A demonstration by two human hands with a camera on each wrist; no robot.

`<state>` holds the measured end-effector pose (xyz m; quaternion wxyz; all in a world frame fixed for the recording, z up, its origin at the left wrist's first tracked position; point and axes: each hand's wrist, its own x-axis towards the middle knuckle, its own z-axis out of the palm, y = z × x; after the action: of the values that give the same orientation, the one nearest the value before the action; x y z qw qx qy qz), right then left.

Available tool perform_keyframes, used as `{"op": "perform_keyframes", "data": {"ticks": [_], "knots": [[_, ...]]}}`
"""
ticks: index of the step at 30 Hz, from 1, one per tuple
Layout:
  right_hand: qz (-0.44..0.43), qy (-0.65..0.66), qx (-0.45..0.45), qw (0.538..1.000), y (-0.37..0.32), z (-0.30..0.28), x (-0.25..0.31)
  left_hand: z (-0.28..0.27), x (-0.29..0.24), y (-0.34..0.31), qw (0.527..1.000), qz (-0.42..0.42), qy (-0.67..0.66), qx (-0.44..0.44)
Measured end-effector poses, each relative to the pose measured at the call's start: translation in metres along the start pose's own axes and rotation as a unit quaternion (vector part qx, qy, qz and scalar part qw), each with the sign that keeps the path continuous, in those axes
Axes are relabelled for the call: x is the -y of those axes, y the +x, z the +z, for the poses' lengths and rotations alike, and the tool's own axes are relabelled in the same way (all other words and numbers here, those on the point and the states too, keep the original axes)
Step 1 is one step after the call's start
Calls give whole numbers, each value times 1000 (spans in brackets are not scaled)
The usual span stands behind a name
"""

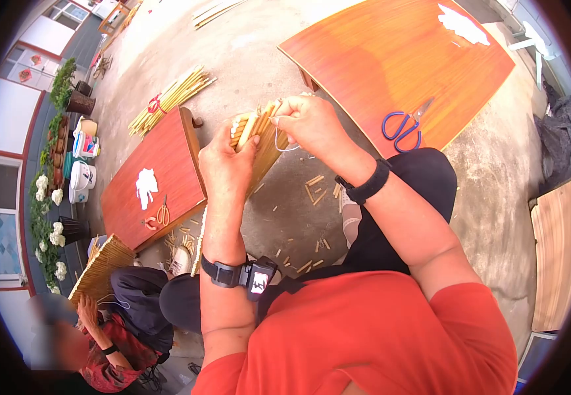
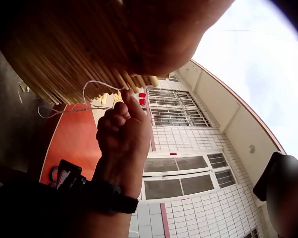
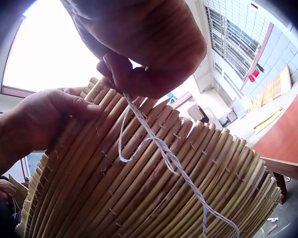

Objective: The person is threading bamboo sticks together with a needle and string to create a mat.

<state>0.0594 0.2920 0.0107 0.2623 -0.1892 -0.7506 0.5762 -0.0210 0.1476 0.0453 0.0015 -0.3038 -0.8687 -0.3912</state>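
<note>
A mat of thin stalks stitched side by side hangs between the two hands; its top end shows in the head view as cut stalk ends. My left hand grips the mat's edge, the thumb lying along the stalks. At the same edge, my right hand pinches a white cord between curled fingers. The cord runs down across the stalks with a loose loop. In the left wrist view the right hand is close beneath the stalk ends, the cord curving beside it.
Blue-handled scissors lie on the right table. The left table bears orange-handled scissors and a white cloth. A stalk bundle lies beyond. Another person holds a similar mat at lower left. Offcuts litter the ground.
</note>
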Motion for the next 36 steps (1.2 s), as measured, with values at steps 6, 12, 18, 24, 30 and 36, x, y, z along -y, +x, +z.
{"op": "perform_keyframes", "data": {"ticks": [6,12,18,24,30,36], "knots": [[33,46,33,998,-7,-5,13,-7,-11,-3,995,34,91,-8],[-49,156,35,986,-14,-13,63,-37,-48,-21,979,138,26,-145],[-169,217,-27,961,-43,-23,76,-38,-62,-31,921,324,-13,-216],[114,341,-88,929,-88,-12,3,27,3,-21,867,491,56,-70],[213,354,-68,908,-117,21,-48,39,52,-57,888,452,75,-22],[218,324,27,920,-132,62,-46,2,88,-83,916,393,68,-40]]}}
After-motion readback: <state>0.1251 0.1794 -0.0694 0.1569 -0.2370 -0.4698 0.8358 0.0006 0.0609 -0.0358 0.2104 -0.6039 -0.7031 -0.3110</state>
